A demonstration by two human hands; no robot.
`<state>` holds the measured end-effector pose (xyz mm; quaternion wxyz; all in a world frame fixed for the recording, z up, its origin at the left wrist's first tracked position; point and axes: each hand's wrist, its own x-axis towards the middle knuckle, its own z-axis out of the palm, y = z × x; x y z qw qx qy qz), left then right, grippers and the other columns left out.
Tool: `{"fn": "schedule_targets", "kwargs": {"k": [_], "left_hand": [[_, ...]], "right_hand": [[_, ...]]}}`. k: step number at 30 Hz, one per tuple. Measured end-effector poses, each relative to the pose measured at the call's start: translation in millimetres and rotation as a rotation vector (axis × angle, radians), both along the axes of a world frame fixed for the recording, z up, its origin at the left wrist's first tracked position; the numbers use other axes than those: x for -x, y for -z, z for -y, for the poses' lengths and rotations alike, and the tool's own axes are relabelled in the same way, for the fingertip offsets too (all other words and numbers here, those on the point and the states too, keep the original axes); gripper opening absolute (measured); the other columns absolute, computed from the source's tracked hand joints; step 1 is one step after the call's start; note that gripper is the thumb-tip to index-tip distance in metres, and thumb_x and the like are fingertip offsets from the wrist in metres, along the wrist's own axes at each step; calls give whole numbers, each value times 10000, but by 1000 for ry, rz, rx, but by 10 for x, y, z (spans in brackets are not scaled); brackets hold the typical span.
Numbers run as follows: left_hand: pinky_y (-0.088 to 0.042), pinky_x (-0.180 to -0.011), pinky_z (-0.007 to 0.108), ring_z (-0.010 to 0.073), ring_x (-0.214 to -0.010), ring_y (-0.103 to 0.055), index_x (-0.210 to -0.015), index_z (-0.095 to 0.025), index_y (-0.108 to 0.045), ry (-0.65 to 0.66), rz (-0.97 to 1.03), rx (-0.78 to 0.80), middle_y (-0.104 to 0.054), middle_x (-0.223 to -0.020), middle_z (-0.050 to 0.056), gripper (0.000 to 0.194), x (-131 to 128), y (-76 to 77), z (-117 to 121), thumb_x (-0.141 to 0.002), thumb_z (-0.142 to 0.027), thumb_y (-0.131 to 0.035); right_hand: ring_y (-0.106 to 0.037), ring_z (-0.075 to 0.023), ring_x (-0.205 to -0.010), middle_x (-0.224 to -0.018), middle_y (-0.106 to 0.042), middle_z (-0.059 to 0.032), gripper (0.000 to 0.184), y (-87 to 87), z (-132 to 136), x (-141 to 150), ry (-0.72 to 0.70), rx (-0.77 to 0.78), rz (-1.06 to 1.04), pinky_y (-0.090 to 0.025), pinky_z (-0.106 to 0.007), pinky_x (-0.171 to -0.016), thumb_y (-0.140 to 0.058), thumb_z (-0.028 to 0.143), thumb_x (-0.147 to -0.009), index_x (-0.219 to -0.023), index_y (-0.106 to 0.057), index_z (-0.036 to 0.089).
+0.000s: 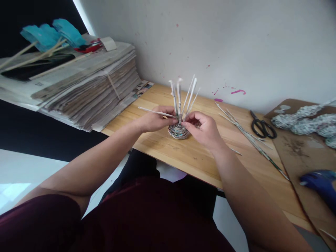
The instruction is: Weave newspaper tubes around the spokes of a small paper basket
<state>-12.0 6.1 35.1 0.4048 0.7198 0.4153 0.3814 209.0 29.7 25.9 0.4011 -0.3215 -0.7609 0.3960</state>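
Left of the scissors (pixel 262 128), my left hand (pixel 156 119) and right hand (pixel 204 128) pinch the woven basket (pixel 179 133) at its rim. It should feel light and springy; that rim seems the safest hold, as the uprights (pixel 193 92) could crease.

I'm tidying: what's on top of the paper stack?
Blue bundles, pale sticks, a black item, a red item and a white scrap. Directly beneath them, the paper stack is covered.
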Motion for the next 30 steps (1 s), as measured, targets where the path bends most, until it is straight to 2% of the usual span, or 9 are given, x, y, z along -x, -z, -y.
{"fn": "schedule_targets", "kwargs": {"k": [7,13,18,24,27,30], "left_hand": [[-560,-750,300,161,-772,-680,-868,-155,-660,-30,49,-26,-722,-831,35,149,-28,40,-5,-826,-276,-737],[-536,-714,267,136,-731,-648,-858,-157,-652,-49,107,-47,-696,-792,15,114,-58,60,-2,-827,-240,-723],[-530,-737,269,136,-754,-650,-908,-167,-635,-59,113,-74,-679,-806,8,184,-93,86,-8,-845,-310,-731],[-478,-628,234,110,-663,-585,-836,-182,-558,-211,117,-104,-603,-722,-22,170,-233,136,69,-881,-276,-693],[-458,-579,215,102,-629,-578,-845,-184,-564,-252,195,-129,-578,-698,-32,163,-315,172,93,-893,-274,-691],[-463,-553,215,111,-594,-608,-933,-187,-580,-292,245,-82,-626,-674,-29,178,-355,191,103,-888,-293,-716]], "right_hand": [[-651,-188,-787,-851,-719,-39,91,-4,8,35,94,-108,105,-527,-351,-747,-740,278,-811,-790,-683,209],[-644,-186,-777,-838,-708,-36,58,-45,32,80,94,-66,147,-518,-345,-746,-707,253,-789,-789,-670,208],[-643,-186,-773,-831,-705,-27,45,-73,40,94,115,-80,189,-511,-343,-751,-714,205,-761,-773,-671,214],[-668,-203,-854,-874,-714,-32,89,-32,21,28,93,-274,105,-518,-361,-815,-732,169,-805,-780,-673,230],[-679,-205,-864,-878,-729,-33,69,0,9,-8,57,-281,61,-523,-361,-809,-721,181,-842,-806,-685,228],[-686,-211,-874,-879,-743,-36,32,29,5,-24,48,-269,48,-529,-360,-792,-714,198,-858,-846,-713,229]]}}
